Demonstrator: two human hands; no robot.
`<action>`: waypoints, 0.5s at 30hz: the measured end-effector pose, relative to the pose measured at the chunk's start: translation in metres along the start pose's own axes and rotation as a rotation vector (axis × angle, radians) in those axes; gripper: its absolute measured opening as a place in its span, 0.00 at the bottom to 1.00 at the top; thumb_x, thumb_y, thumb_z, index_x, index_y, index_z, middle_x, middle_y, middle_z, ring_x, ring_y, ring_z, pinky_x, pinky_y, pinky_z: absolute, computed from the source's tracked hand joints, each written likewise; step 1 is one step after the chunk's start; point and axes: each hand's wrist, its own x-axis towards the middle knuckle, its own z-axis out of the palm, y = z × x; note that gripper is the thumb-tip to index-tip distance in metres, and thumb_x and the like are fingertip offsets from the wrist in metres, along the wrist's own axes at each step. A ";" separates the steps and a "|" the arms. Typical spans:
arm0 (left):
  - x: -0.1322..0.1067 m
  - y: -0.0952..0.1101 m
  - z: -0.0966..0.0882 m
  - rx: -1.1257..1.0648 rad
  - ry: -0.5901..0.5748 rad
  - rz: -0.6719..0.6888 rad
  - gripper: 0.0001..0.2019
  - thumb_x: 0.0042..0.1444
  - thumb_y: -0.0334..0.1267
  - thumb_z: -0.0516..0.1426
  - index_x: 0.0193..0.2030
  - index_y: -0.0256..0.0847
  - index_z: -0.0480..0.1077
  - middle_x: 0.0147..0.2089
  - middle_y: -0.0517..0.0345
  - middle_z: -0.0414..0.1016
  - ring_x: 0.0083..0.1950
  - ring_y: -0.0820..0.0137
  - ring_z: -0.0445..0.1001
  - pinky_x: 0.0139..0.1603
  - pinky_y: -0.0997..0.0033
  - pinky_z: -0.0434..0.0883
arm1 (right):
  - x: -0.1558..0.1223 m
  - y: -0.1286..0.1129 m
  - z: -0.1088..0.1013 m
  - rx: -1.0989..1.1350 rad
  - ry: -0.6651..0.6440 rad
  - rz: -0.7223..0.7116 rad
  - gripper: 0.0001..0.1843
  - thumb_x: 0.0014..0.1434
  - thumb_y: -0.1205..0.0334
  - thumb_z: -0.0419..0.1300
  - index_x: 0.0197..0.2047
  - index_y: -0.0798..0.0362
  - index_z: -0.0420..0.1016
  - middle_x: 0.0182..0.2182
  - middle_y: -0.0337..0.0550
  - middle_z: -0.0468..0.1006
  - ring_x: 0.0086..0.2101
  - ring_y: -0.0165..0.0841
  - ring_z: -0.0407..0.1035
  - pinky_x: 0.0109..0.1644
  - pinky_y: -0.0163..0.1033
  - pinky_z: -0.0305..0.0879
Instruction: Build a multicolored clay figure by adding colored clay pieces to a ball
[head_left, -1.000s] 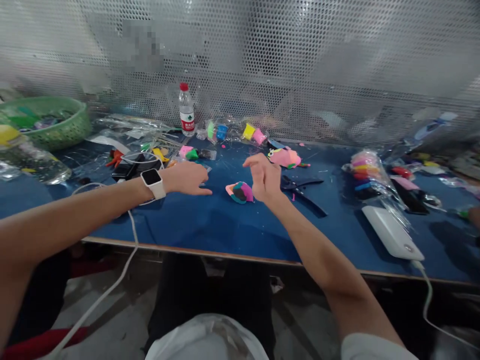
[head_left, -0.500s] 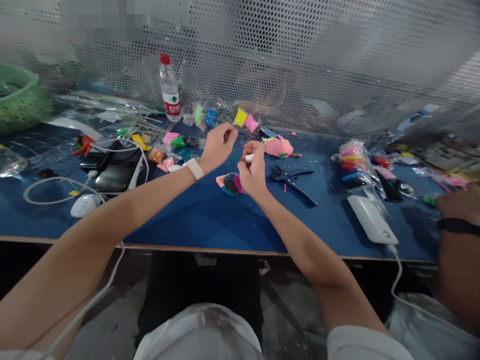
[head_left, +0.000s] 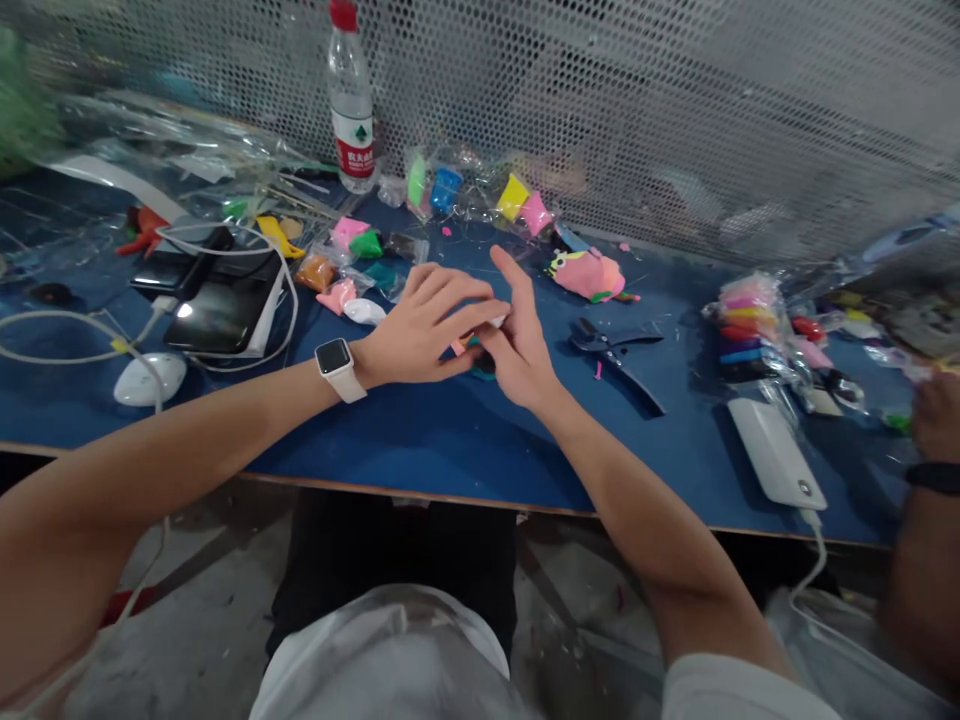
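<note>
My left hand (head_left: 424,325), with a white smartwatch (head_left: 335,358) on its wrist, lies with fingers stretched flat across my right hand (head_left: 521,345). A small white clay bit (head_left: 499,321) is pressed between the left fingertips and the right hand's fingers. My right index finger points away from me. Both hands hover just over the blue table (head_left: 420,440), above a multicoloured clay piece (head_left: 480,368) that they mostly hide. A pink clay figure (head_left: 589,275) lies just beyond the hands.
Black pliers (head_left: 615,350) lie right of my hands. Small clay bags (head_left: 514,197), a water bottle (head_left: 351,100), a dark phone (head_left: 217,315) with cables, a white power bank (head_left: 776,452) and bundled clay sticks (head_left: 742,320) surround them. Another person's hand (head_left: 937,420) is at the right edge.
My left hand came down from a raised pinch and laid its fingers flat over my right hand. The view tilted down and closer to the table.
</note>
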 end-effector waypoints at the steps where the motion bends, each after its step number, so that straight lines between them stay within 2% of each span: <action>1: -0.001 0.001 0.001 -0.010 -0.020 0.013 0.17 0.77 0.48 0.59 0.68 0.52 0.74 0.65 0.45 0.80 0.69 0.45 0.77 0.72 0.34 0.69 | -0.001 -0.002 -0.001 -0.014 -0.001 -0.011 0.38 0.79 0.38 0.62 0.84 0.34 0.55 0.75 0.49 0.74 0.53 0.43 0.83 0.56 0.51 0.89; 3: -0.003 0.002 0.001 -0.010 -0.016 0.018 0.15 0.81 0.49 0.56 0.66 0.52 0.76 0.63 0.46 0.82 0.67 0.48 0.78 0.71 0.38 0.70 | -0.001 -0.005 -0.001 -0.030 -0.011 -0.033 0.36 0.79 0.41 0.64 0.82 0.36 0.60 0.79 0.48 0.69 0.60 0.45 0.81 0.61 0.51 0.88; 5: -0.006 0.001 0.000 0.018 0.020 0.036 0.15 0.83 0.50 0.54 0.65 0.52 0.77 0.60 0.46 0.83 0.65 0.50 0.79 0.68 0.41 0.71 | -0.001 -0.007 0.000 -0.015 -0.034 -0.045 0.35 0.79 0.42 0.65 0.81 0.38 0.62 0.77 0.49 0.71 0.62 0.46 0.80 0.63 0.51 0.88; 8: -0.008 -0.002 -0.001 0.063 0.092 0.063 0.15 0.84 0.49 0.52 0.63 0.52 0.79 0.57 0.47 0.84 0.60 0.53 0.80 0.61 0.46 0.72 | -0.001 -0.006 0.002 0.066 -0.125 -0.036 0.37 0.79 0.39 0.63 0.82 0.39 0.60 0.66 0.49 0.80 0.55 0.42 0.83 0.57 0.49 0.89; 10: -0.008 -0.004 -0.002 0.065 0.157 0.079 0.16 0.85 0.50 0.52 0.62 0.51 0.80 0.54 0.48 0.85 0.56 0.55 0.81 0.58 0.49 0.73 | -0.003 -0.003 0.001 0.107 -0.175 -0.052 0.37 0.79 0.37 0.63 0.82 0.39 0.60 0.58 0.46 0.83 0.48 0.39 0.84 0.52 0.48 0.90; 12: -0.006 -0.005 -0.003 0.028 0.224 0.074 0.18 0.84 0.53 0.54 0.58 0.48 0.82 0.51 0.48 0.85 0.52 0.57 0.80 0.55 0.53 0.73 | -0.006 0.002 0.001 0.104 -0.127 -0.129 0.33 0.78 0.40 0.65 0.79 0.40 0.65 0.57 0.46 0.83 0.45 0.38 0.84 0.48 0.46 0.90; 15: -0.003 0.002 -0.004 -0.144 0.248 -0.050 0.18 0.83 0.53 0.57 0.52 0.44 0.83 0.46 0.50 0.85 0.48 0.62 0.81 0.51 0.60 0.75 | -0.013 0.008 -0.003 -0.025 0.099 -0.333 0.25 0.75 0.49 0.72 0.71 0.40 0.76 0.57 0.46 0.81 0.43 0.36 0.84 0.43 0.44 0.88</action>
